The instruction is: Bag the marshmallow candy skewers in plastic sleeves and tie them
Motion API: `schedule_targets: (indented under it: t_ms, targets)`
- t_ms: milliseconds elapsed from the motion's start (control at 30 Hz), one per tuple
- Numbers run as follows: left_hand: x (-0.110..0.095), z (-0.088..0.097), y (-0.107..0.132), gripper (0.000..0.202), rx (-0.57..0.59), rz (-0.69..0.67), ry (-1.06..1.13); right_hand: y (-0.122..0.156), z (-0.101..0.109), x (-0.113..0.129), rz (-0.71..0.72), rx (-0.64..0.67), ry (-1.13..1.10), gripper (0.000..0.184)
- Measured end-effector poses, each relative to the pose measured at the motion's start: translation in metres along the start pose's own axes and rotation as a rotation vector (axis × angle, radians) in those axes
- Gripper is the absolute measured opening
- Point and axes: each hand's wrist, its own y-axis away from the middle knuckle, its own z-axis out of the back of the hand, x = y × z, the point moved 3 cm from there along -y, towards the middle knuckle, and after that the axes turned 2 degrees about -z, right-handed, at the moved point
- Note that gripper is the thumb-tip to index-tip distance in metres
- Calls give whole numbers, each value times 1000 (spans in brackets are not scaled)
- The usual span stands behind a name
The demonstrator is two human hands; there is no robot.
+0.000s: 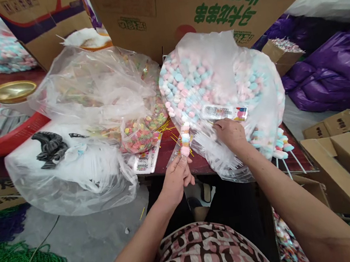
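Observation:
My left hand (178,174) pinches the lower end of a marshmallow skewer (185,140), held upright, with pink, white and blue pieces stacked on it. Clear film shows beside it. My right hand (231,134) is closed, its fingertips just below a printed plastic wrapper (221,111) on the big clear bag of pastel marshmallows (183,75). What those fingertips hold is too small to make out. White sticks (209,145) lie in clear plastic between my hands. Yellow twist ties (165,126) are scattered on the dark red table (199,164).
Left of centre are a clear bag of gummy candies (139,131) and a bag of white plastic (98,163). Finished-looking marshmallow skewers (281,144) lie at the table's right edge. A large carton (152,17) stands behind. Open cartons (346,167) sit at right, and a red basket (28,130) at left.

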Motion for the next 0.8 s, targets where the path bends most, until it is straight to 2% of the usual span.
schedule_targets:
  t_ms: [200, 333, 367, 433, 500, 567, 700, 800]
  targets:
    - [-1, 0, 1, 40, -7, 11, 3, 9, 11, -14, 33, -100, -184, 32]
    - [-1, -4, 1, 42, -10, 21, -45, 44, 30, 1, 100, -252, -603, 25]
    - [0, -6, 1, 42, -8, 21, -68, 54, 33, 9, 115, -240, -688, 24]
    - [3, -8, 0, 40, -2, 8, -137, 76, 35, 28, 198, -135, -744, 23]
    - [4, -10, -1, 35, -4, -35, -270, 94, 35, 45, 311, -40, -692, 23]
    - [2, -12, -1, 28, -16, -106, -477, 106, 33, 54, 374, -16, -590, 24]
    - [-6, -21, 3, 20, -24, -276, -899, 115, 30, 55, 390, -27, -368, 28]
    - [-7, -30, 7, 17, 13, -364, -1088, 117, 32, 51, 363, -9, -262, 29]
